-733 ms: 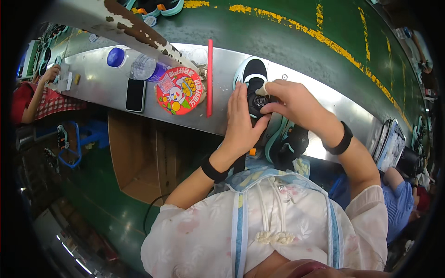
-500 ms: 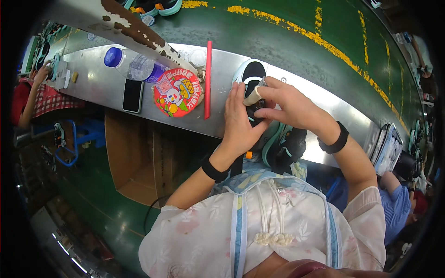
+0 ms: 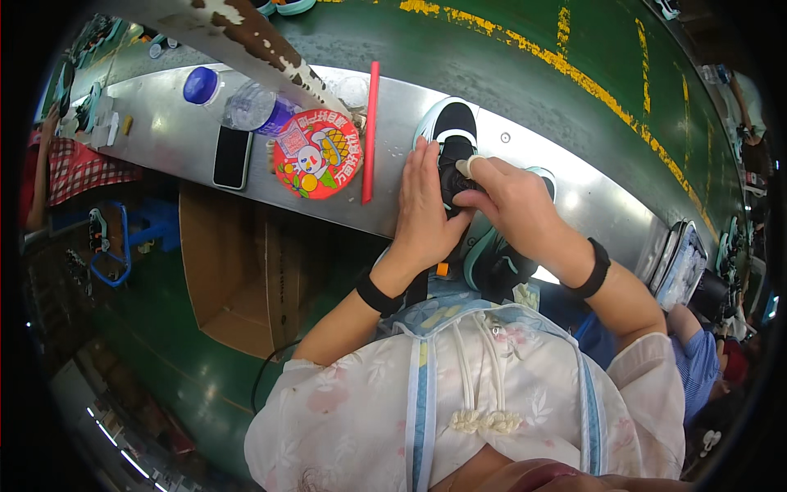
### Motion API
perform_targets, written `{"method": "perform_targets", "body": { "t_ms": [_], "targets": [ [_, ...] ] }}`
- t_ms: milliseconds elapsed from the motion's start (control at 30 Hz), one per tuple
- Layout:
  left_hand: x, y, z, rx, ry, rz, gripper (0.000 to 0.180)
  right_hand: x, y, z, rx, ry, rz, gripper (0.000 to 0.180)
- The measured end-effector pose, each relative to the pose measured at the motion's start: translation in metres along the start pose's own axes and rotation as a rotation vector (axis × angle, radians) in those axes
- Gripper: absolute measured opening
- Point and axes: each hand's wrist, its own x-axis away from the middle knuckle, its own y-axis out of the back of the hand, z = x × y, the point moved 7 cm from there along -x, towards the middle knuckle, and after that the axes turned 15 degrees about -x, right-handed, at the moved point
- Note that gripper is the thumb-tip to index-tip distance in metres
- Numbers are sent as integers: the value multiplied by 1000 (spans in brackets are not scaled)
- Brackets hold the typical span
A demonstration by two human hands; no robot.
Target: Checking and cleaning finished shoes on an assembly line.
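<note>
- The left hand [image 3: 426,213] is lying flat and open, fingers stretched out together, pressing against the left side of a black and teal shoe [image 3: 456,131].
- The right hand [image 3: 512,209] is curling over the shoe's upper from the right, its fingers bent and closing on the black middle part; the thumb, wearing a pale wrap at its tip, is pointing up over the shoe.
- The shoe is sitting toe away from the person on the steel workbench [image 3: 574,197], between both hands, with its heel end hanging toward the person's lap.
- Both wrists are wearing black bands.
- Just left of the left hand, a red rod [image 3: 370,131] is lying on the bench, and beside that a round red fan [image 3: 318,154] with a cartoon print.
- Further left, a dark phone [image 3: 232,157] is lying flat near a clear plastic bottle [image 3: 250,107] and a blue cap [image 3: 201,84].
- Below the bench, an open cardboard box [image 3: 238,271] is standing on the green floor.
</note>
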Motion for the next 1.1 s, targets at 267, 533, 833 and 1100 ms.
{"method": "perform_targets", "body": {
  "t_ms": [267,533,833,1100],
  "targets": [
    [19,53,-35,-155,-105,-58,83,29,50,-34,-316,-275,-79,38],
    [46,7,-83,-466,-343,88,73,161,31,-92,-343,-620,-43,45],
    [-100,-25,-89,-422,-307,-178,19,171,46,-85,-592,-571,-258,41],
    [-176,18,-136,-322,-420,-594,10,150,41,-69,-532,-476,-167,35]
  ]
}}
